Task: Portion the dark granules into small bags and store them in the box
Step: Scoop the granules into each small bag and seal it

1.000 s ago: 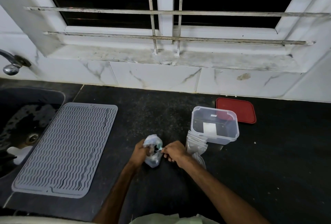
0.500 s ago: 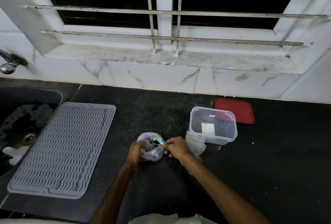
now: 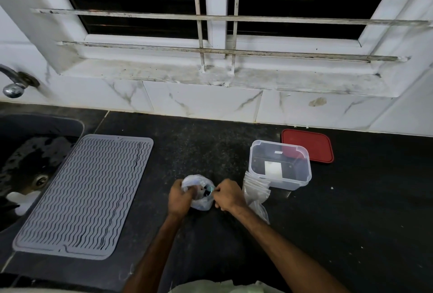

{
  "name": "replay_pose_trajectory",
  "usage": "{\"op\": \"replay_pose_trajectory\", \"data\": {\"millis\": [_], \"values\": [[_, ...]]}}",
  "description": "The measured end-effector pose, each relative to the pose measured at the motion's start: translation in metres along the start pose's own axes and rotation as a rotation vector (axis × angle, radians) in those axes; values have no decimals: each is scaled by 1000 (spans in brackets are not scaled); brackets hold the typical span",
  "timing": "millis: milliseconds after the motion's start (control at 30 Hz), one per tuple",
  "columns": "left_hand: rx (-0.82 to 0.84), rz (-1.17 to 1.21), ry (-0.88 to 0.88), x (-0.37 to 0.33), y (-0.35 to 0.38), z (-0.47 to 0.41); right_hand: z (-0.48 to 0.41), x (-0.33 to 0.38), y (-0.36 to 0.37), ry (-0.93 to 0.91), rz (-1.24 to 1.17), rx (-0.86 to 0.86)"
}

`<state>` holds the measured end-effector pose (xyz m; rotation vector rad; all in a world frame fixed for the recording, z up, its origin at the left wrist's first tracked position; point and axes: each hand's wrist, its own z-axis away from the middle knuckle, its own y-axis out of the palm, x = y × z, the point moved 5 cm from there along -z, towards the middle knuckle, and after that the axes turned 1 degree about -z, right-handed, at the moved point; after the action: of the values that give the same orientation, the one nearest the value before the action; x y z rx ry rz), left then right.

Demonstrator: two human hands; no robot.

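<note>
— Your left hand has its fingers curled round the 9 o'clock side of the white plastic bag. The bag sits on the black counter right in front of you, with its mouth gaping upward.
— Your right hand is closed at the bag's 3 o'clock edge. Its fingertips pinch a teal utensil over the mouth, though its working end is too small to make out. Dark granules show inside the bag.
— From your hands, the clear box stands uncovered at 2 o'clock. The red lid lies flat behind it, but I cannot tell whether the two touch.
— The stack of small bags lies at the box's near-left corner, just beside your right wrist. The grey mat is at 9 o'clock, with the sink beyond it.
</note>
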<state>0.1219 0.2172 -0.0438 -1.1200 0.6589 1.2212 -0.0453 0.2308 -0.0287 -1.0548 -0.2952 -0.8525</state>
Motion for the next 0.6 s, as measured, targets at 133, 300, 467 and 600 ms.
{"op": "replay_pose_trajectory", "data": {"millis": [133,300,467,600], "values": [[51,59,3,-1,5,4,2,-4,-1,28,-93,3],[61,-10,0,4,10,2,4,-6,0,20,-111,-5],[50,-14,27,6,11,1,3,-7,0,24,-121,-8],[93,-19,23,4,12,-1,2,-8,1,32,-134,-8]]}}
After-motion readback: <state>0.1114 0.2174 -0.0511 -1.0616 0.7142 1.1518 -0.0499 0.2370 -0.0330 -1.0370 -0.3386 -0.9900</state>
